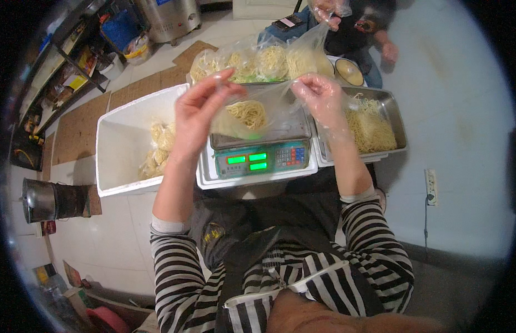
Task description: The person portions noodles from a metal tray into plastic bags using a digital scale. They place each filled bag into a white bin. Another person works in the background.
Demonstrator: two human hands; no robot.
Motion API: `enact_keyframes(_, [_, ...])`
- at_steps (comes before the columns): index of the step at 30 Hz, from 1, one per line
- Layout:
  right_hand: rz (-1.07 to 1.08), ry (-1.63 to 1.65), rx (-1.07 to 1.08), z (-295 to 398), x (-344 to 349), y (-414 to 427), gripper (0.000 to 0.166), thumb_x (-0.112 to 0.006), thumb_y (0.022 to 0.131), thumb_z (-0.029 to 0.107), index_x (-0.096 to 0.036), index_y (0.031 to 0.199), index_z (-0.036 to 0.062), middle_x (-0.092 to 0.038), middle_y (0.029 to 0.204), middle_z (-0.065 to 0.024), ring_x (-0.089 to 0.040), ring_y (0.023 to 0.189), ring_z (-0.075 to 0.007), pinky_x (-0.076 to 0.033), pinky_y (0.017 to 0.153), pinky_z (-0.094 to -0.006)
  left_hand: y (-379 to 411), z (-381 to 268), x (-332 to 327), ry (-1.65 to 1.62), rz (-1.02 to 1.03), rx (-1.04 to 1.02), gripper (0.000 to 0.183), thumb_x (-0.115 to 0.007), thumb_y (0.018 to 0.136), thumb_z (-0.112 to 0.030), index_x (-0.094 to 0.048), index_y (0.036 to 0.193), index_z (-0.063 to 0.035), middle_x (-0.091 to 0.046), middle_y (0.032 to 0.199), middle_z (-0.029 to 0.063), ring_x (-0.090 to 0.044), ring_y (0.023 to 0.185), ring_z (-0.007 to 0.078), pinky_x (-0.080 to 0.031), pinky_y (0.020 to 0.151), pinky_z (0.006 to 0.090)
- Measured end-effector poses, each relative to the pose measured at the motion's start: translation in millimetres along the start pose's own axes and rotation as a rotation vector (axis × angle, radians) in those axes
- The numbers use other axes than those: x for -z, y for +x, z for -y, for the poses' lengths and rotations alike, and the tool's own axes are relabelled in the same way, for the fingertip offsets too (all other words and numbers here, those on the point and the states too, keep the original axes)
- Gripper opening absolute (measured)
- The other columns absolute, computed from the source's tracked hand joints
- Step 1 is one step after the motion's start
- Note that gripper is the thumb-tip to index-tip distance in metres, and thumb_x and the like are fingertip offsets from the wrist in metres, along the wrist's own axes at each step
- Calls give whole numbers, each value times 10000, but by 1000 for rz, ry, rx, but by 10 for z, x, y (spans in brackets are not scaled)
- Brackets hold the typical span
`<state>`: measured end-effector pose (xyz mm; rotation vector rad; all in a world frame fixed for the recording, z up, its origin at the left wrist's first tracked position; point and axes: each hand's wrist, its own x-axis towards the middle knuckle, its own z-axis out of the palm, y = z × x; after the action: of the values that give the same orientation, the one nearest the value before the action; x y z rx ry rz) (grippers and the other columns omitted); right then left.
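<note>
Between my hands a clear plastic bag [276, 98] hangs over the electronic scale [262, 160], stretched out, with a coil of pale yellow noodles [247, 114] inside. My right hand [320, 95], in a thin clear plastic glove, pinches the bag's upper right end. At its other side, the fingers of my left hand [206, 104] hold the film; they are blurred and partly hide it. The scale's metal pan [289, 127] lies beneath the bag, and its green displays are lit. Loose noodles [372, 127] fill a steel tray [401, 125] to the right of my right wrist.
A white foam box [129, 112] with bagged noodles [160, 139] stands left, partly behind my left forearm. Several noodle bags [272, 60] line the far side. Opposite, another person's hand [324, 12] holds up a bag beside a round container [348, 71]. A power strip [431, 187] is on the right wall.
</note>
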<state>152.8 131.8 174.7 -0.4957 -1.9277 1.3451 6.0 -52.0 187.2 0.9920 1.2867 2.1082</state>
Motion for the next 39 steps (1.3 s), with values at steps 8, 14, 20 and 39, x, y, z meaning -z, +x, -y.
enact_keyframes(8, [497,-227,480,1005,-67,-322,82,-678,776,73,-645,840,32,-619,774,-32,-580,726,-113,-480,648,-268,-359,-42,-328,886,420,-221,219,-580,856,-193,-589,1046,-85,-575,670,187,-564,644,389,-443,558,440])
enact_keyframes(14, [621,318,-316,304,32,-437,280,-679,795,116,-590,1031,-5,-584,817,1,-568,743,-91,-472,681,-227,-576,-102,-291,310,487,423,437,-385,980,-373,-546,782,-18,-503,530,4,-422,476,74,-349,446,235])
enact_keyframes(20, [796,755,-637,53,40,-813,312,-673,802,178,-561,1033,0,-547,776,2,-468,599,-54,-391,538,-192,-639,142,-218,4,678,585,486,-311,987,-407,-518,1250,-53,-581,652,69,-474,517,105,-403,503,221])
enact_keyframes(39, [601,114,108,-256,-200,-1244,260,-546,845,-1,-610,1097,18,-625,939,-98,-582,872,-160,-450,816,-266,-1205,197,-484,821,496,-41,252,-488,928,-166,-559,795,37,-596,699,156,-559,569,281,-451,536,341])
